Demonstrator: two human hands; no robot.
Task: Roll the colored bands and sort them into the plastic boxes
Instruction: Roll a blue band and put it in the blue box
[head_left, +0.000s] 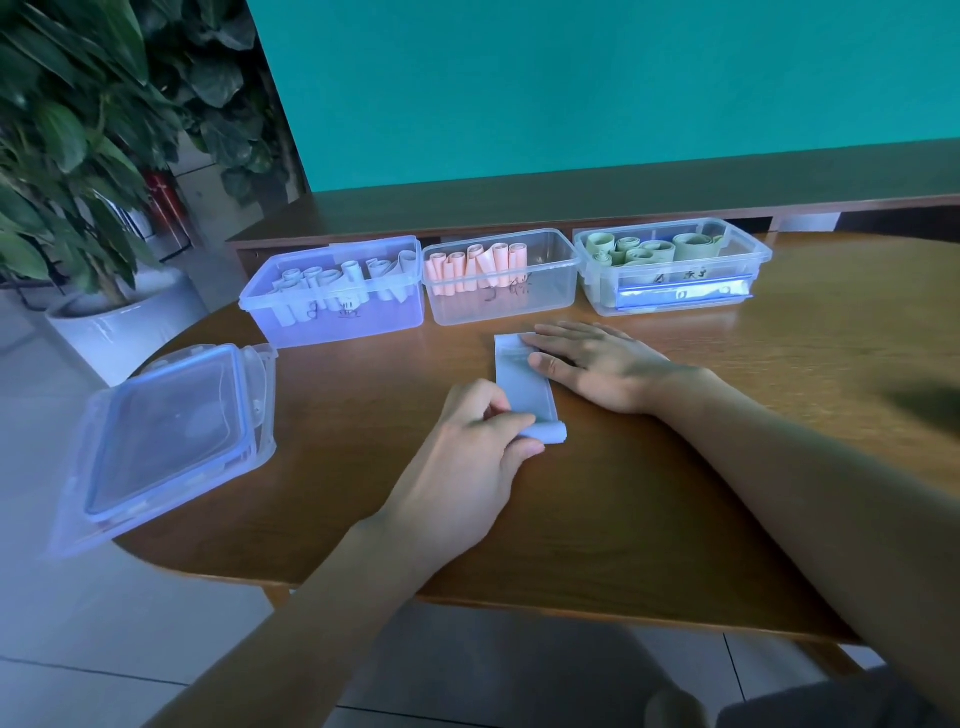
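- Your left hand pinched the rolled near end of the blue band, fingers and thumb curled round the small roll.
- Your right hand lay flat, fingers straight and together, pressing the band's far end onto the table.
- The band lay on the table just in front of the middle box, its long axis running away from you, so the unrolled part stretched ahead of your left fingers toward the right hand.
- Judging by this, the roll had to travel forward along that axis; the blue box, far left, looked the likely destination, nearer your left hand.
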